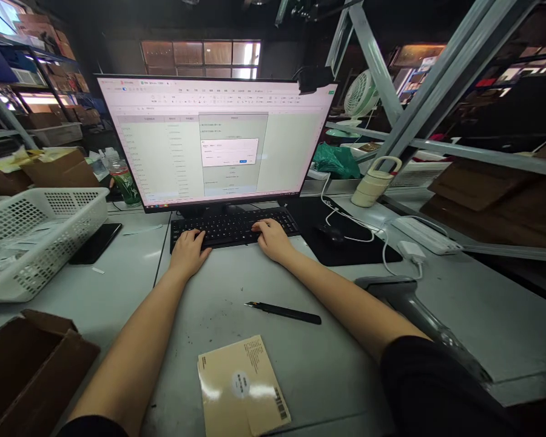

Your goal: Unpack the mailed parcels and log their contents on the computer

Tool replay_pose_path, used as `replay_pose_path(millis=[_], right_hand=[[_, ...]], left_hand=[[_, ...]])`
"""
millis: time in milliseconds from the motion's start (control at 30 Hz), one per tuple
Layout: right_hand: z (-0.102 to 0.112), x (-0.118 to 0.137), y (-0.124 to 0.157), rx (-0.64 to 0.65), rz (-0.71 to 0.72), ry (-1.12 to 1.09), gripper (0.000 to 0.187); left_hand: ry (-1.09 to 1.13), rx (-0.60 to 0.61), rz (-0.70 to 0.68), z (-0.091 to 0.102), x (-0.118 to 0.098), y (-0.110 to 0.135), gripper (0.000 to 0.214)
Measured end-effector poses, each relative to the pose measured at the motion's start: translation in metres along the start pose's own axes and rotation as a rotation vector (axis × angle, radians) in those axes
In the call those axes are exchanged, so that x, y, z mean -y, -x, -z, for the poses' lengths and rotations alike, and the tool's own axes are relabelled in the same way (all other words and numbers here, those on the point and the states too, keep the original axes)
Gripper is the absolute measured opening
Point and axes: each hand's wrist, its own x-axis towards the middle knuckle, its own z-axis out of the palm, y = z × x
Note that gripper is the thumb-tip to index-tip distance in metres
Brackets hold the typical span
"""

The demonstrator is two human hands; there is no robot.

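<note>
Both of my hands rest on a black keyboard (230,229) below a large monitor (164,158). My left hand (190,252) lies at the keyboard's left end, fingers stretched over the keys and thumb apart at the front edge. Toward the right part of the keys, my right hand (273,239) lies with its fingers extended and slightly bent, holding nothing. The screen shows a spreadsheet with a small dialog box in the middle. Between my forearms are a black craft knife (284,312) and a flat yellowish packet (243,388) with a round label and a barcode.
A black mouse (330,235) and white cable lie on a dark mat (364,252) at right, near a barcode scanner (404,297), power strip (425,235) and cream tumbler (373,185). At left are a white basket (73,212), a phone (95,244) and an open cardboard box (73,352).
</note>
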Motion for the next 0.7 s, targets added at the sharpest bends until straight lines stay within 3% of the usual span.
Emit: replay_pose_path(millis=[133,333,533,700], right_hand=[[-0.002,0.013,-0.006,0.023,0.037,0.001,0.040],[-0.018,0.051,-0.023,0.195,0.257,0.087,0.039],[-0.030,0.067,-0.031,0.245,0.229,0.109,0.041],[-0.028,0.064,-0.031,0.166,0.233,0.080,0.037]], left_hand=[[0.002,0.013,0.009,0.000,0.000,0.000,0.052],[0.001,0.015,0.016,0.000,-0.001,-0.001,0.052],[0.000,0.004,0.010,0.001,-0.002,-0.001,0.056],[0.017,-0.009,0.058,0.002,-0.004,-0.001,0.075]])
